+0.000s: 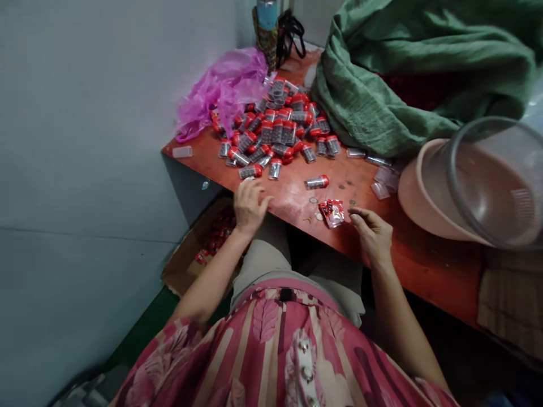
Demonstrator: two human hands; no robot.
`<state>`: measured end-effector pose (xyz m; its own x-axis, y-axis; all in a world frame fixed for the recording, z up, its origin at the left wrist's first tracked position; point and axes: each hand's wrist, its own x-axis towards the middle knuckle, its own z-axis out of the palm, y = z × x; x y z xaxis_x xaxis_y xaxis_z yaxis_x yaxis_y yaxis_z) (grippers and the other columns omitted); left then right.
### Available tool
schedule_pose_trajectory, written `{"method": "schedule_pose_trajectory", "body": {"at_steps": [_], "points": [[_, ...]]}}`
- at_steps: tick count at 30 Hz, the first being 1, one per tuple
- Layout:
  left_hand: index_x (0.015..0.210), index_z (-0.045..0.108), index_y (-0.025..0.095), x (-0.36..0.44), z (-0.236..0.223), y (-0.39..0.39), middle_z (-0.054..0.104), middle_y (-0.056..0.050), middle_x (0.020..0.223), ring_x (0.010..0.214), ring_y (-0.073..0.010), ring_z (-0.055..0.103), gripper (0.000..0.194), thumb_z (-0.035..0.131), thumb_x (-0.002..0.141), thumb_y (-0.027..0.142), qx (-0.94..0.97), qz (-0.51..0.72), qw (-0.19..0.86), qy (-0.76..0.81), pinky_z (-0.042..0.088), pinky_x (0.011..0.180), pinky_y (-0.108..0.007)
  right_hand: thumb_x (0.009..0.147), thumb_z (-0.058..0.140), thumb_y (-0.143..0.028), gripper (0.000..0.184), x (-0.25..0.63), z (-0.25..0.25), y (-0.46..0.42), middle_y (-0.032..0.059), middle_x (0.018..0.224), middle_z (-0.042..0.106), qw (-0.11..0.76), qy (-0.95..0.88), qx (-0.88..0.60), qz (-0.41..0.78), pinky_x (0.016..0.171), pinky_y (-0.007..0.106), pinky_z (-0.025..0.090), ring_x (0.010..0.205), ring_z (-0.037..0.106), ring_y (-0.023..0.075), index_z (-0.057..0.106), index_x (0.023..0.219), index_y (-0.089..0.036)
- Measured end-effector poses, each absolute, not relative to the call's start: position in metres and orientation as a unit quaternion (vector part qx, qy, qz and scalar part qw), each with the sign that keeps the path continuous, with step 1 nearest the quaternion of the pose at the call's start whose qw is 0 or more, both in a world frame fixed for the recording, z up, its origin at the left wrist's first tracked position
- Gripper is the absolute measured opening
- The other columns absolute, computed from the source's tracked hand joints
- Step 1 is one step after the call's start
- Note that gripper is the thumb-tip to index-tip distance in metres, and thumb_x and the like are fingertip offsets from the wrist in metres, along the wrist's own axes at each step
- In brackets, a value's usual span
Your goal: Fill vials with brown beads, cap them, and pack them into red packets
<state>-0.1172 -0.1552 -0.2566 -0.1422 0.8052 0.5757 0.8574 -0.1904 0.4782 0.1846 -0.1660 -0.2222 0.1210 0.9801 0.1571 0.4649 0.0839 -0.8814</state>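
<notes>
My left hand [249,208] is at the table's front edge, thumb apart from its fingers, with nothing seen in it. Just beyond its fingertips lies a small clear tube with a red cap [254,171], dark inside. My right hand [375,232] has thumb and forefinger pinched together beside some small shiny red packets [333,213]. Whether the pinch holds a packet's edge, I cannot make out. Between the hands, another red-capped tube [317,182] lies on its side. Behind is a heap of similar tubes [278,131].
On the orange-red table [292,198] are a pink plastic bag [229,85], a green cloth sack [360,96] and loose clear tubes [384,178]. A pink basin [413,186] with a clear tub [500,186] stands at right. A cardboard box [180,268] of red packets sits below.
</notes>
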Motion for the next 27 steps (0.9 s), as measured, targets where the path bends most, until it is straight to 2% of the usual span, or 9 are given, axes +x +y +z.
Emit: {"method": "schedule_pose_trajectory", "body": {"at_steps": [3,7,10,14,17,20,24,27], "points": [[0.104,0.061,0.018,-0.055,-0.257,-0.157,0.063,-0.009,0.111,0.118,-0.0213,0.048,0.028,0.049,0.085,0.034,-0.781,-0.362,-0.075,-0.503,0.034,0.102,-0.04,0.076,0.06,-0.037,0.027,0.19,-0.229,-0.172,0.0062,0.092,0.07,0.425,-0.583,-0.617,0.315,0.08,0.036,0.049,0.083,0.064,0.0191,0.068,0.093,-0.018],[0.124,0.05,0.014,0.015,-0.256,-0.148,0.045,-0.014,0.136,0.131,-0.0276,0.033,0.046,0.044,0.086,0.041,-0.827,-0.266,-0.103,-0.485,0.026,0.107,-0.046,0.077,0.059,-0.036,0.025,0.188,-0.232,-0.18,0.0051,0.091,0.07,0.422,-0.589,-0.603,0.333,0.08,0.035,0.049,0.081,0.064,0.0182,0.068,0.093,-0.019],[0.121,0.052,0.014,0.035,-0.257,-0.141,0.041,-0.014,0.139,0.132,-0.0302,0.03,0.044,0.043,0.087,0.04,-0.826,-0.217,-0.094,-0.512,0.023,0.107,-0.05,0.077,0.059,-0.036,0.025,0.192,-0.231,-0.183,0.0048,0.09,0.07,0.416,-0.587,-0.61,0.332,0.08,0.035,0.049,0.081,0.064,0.0183,0.068,0.093,-0.019],[0.112,0.059,0.018,0.035,-0.259,-0.14,0.046,-0.01,0.136,0.132,-0.0268,0.031,0.033,0.041,0.088,0.034,-0.818,-0.236,-0.08,-0.518,0.025,0.107,-0.049,0.077,0.058,-0.039,0.027,0.2,-0.231,-0.176,0.0059,0.094,0.069,0.419,-0.578,-0.62,0.325,0.081,0.036,0.049,0.084,0.064,0.0187,0.067,0.094,-0.019],[0.111,0.059,0.021,0.032,-0.258,-0.142,0.047,-0.009,0.135,0.132,-0.0242,0.032,0.03,0.041,0.089,0.029,-0.811,-0.272,-0.066,-0.513,0.025,0.107,-0.049,0.076,0.059,-0.042,0.039,0.197,-0.233,-0.163,0.0071,0.101,0.067,0.446,-0.548,-0.608,0.361,0.078,0.035,0.051,0.087,0.064,0.0184,0.061,0.107,-0.02],[0.111,0.059,0.022,0.03,-0.255,-0.144,0.05,-0.007,0.132,0.131,-0.0233,0.032,0.029,0.042,0.088,0.027,-0.812,-0.283,-0.059,-0.507,0.024,0.108,-0.048,0.07,0.065,-0.045,0.053,0.187,-0.235,-0.148,0.0077,0.095,0.069,0.419,-0.557,-0.613,0.372,0.078,0.035,0.051,0.083,0.065,0.0188,0.056,0.114,-0.018],[0.112,0.059,0.022,0.031,-0.254,-0.144,0.053,-0.009,0.129,0.13,-0.0264,0.034,0.03,0.047,0.086,0.031,-0.804,-0.26,-0.063,-0.53,0.026,0.106,-0.049,0.07,0.063,-0.048,0.046,0.183,-0.238,-0.137,0.0089,0.091,0.07,0.387,-0.582,-0.659,0.278,0.078,0.036,0.051,0.08,0.065,0.0204,0.064,0.104,-0.016],[0.104,0.063,0.022,0.032,-0.257,-0.143,0.054,-0.006,0.127,0.13,-0.0262,0.035,0.026,0.046,0.086,0.032,-0.799,-0.257,-0.077,-0.538,0.027,0.106,-0.049,0.073,0.06,-0.047,0.042,0.187,-0.243,-0.138,0.0089,0.094,0.069,0.394,-0.587,-0.651,0.277,0.08,0.036,0.05,0.084,0.064,0.0206,0.065,0.101,-0.016]]}}
